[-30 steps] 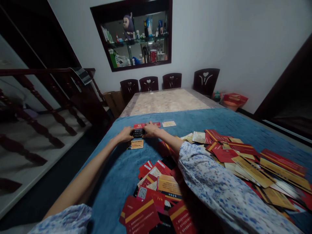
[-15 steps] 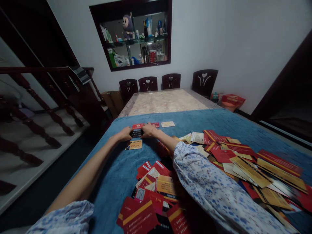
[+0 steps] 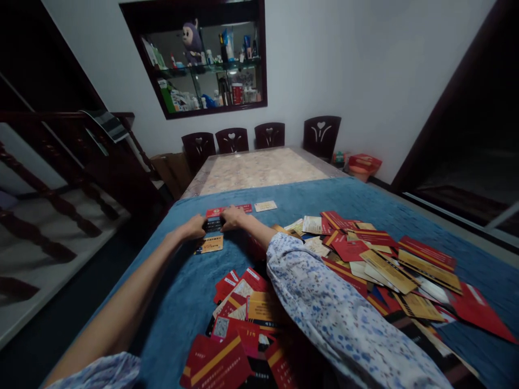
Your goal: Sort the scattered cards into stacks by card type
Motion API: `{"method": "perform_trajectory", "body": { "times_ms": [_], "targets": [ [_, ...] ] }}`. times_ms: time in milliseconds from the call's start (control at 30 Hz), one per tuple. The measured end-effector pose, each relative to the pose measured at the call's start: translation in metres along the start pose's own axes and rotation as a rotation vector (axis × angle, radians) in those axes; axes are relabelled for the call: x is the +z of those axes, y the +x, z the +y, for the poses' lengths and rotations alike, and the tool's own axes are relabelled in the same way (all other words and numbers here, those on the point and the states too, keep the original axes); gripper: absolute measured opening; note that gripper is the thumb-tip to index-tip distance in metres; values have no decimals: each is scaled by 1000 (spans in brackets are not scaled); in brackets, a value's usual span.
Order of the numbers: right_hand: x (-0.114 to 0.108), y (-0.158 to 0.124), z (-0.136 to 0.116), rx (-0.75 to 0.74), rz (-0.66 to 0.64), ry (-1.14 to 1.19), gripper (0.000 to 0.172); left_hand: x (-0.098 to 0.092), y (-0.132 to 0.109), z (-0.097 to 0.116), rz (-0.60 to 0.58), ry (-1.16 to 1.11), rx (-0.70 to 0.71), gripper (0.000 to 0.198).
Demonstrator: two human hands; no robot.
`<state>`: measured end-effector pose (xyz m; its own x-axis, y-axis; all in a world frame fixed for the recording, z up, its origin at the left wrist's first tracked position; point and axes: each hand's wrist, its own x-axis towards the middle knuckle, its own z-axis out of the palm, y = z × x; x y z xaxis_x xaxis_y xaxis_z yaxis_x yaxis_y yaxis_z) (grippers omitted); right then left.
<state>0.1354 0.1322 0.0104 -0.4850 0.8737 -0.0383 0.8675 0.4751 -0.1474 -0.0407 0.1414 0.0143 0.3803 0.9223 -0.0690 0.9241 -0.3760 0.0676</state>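
A black card with pale print lies on the blue cloth between my two hands. My left hand is closed at its left edge, and my right hand grips its right edge from above. Directly behind it are red cards, partly covered by my right fingers. A white card lies to their right. On the near side of the black card is a yellow card, close to my left wrist.
A heap of red, gold and white cards spreads over the right side. Another pile sits close to me, partly under my right sleeve. The blue cloth covers the near table; beyond are the bare tabletop and chairs.
The whole scene has shifted left as my head turned slightly right. Both hands stay at the black card, which keeps its place among the other cards.
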Motion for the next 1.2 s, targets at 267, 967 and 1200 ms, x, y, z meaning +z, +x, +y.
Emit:
{"method": "perform_trajectory", "body": {
  "times_ms": [267, 967, 1200],
  "targets": [
    [-4, 5, -8, 24, -38, -62, 42, 2, 4, 1, -78, 127, -51, 38],
    [-32, -45, 6, -118, 106, -188, 34, -9, -11, 18, 106, 153, -60, 38],
    [-44, -109, 41, -54, 227, -179, 23, -9, -19, 72, 250, 13, 106, 31]
  ]
}}
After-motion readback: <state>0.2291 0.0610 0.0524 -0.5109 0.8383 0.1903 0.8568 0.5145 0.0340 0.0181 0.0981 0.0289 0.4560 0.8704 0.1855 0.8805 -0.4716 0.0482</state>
